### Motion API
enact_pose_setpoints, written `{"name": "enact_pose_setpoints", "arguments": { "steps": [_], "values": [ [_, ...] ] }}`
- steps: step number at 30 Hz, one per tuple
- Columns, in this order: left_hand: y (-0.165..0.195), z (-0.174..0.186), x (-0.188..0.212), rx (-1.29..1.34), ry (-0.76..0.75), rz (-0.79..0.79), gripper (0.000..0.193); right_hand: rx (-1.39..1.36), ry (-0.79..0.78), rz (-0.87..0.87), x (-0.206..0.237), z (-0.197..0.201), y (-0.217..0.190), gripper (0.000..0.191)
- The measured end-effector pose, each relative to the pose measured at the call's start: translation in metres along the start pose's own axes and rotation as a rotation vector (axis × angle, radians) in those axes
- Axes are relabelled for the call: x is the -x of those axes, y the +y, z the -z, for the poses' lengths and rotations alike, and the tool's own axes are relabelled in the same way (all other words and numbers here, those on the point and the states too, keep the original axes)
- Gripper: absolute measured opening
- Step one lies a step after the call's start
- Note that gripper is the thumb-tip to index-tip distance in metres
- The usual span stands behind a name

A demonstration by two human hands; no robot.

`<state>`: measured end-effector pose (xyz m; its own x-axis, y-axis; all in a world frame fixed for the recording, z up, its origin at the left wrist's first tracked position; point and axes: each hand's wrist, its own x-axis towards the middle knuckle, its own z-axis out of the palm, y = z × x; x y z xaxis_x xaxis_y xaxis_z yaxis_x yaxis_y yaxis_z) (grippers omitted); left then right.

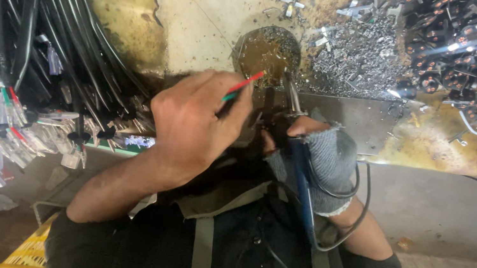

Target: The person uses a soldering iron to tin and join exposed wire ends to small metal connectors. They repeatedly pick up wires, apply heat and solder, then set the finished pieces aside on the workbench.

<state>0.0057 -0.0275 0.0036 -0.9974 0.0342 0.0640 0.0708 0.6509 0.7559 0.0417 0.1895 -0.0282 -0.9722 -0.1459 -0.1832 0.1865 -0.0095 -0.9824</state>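
Left hand [192, 123] pinches red and green wires [241, 87]; gloved right hand [318, 157] grips a soldering iron [291, 98], mid-frame.
Iron tip and wire ends meet just beside bare fingers, so a slip could burn them; beyond, metal scraps [361, 57] litter the stained worktop [206, 19], and cable bundles [8, 121] crowd lower left.

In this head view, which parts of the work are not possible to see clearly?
- Where the soldering iron tip meets the work: hidden between the left hand and the gloved right hand.
- Lower ends of the red and green wires: covered by the left fingers.
- Black cable bundle: cut off by the left edge.
- Black parts heap: too small and dark to identify.
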Motion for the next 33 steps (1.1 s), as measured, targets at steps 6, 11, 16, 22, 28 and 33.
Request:
{"name": "enact_pose_setpoints", "arguments": {
  "steps": [6,11,16,22,28,33],
  "values": [
    [0.004,-0.006,0.016,0.165,-0.182,0.085,0.014,0.330,0.080,0.236,0.020,0.002,0.015,0.049],
    [0.001,-0.017,0.029,0.196,-0.153,0.089,0.015,0.601,0.003,0.200,0.051,0.037,0.039,0.027],
    [0.002,-0.019,0.031,0.199,-0.144,0.101,0.012,0.682,-0.072,0.378,0.058,0.057,0.061,0.013],
    [0.006,-0.019,0.028,0.190,-0.096,0.083,0.011,0.614,-0.002,0.081,0.060,0.055,0.051,0.018],
    [0.006,-0.019,0.031,0.265,-0.069,0.071,0.012,0.492,0.129,0.017,0.072,0.053,0.045,0.020],
    [0.005,-0.023,0.033,0.163,-0.099,0.083,0.014,0.322,-0.138,-0.177,0.057,0.066,0.042,0.024]
  ]
}}
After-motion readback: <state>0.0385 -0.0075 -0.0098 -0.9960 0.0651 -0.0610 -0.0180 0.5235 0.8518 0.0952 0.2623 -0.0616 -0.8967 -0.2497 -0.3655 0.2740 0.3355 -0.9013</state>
